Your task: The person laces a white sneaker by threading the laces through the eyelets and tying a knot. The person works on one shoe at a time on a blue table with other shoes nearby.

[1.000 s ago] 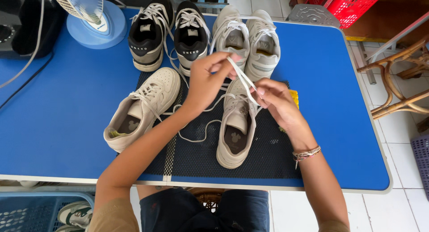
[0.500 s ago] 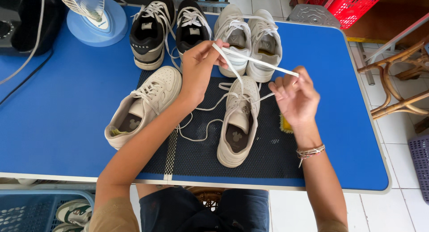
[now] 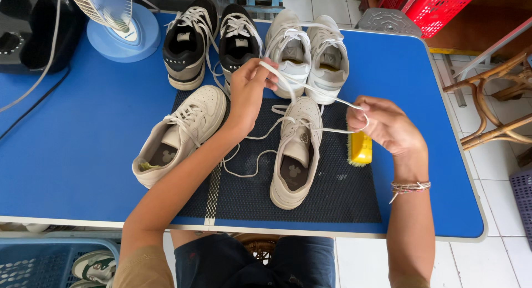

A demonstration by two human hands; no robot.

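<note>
My left hand [image 3: 250,89] pinches one end of a white shoelace [image 3: 310,88] above the table. My right hand [image 3: 382,124] grips the other part of the same lace, stretched taut between the hands. The lace runs down into a cream sneaker [image 3: 296,155] lying toe-away on a black mesh mat [image 3: 343,194]. Its partner, a second cream sneaker [image 3: 178,134], lies angled on the left of the mat with its laces tied. A yellow brush [image 3: 360,148] rests on the mat just under my right hand.
A black pair [image 3: 213,38] and a light grey pair of sneakers [image 3: 307,52] stand at the far side of the blue table [image 3: 83,155]. A blue fan base [image 3: 124,36] sits far left. Rattan chair [image 3: 493,99] and red crates [image 3: 429,5] stand right; a blue basket [image 3: 50,263] below left.
My hands, close together a second ago, have drawn apart. My right hand moved right and down, pulling the lace out longer from the sneaker.
</note>
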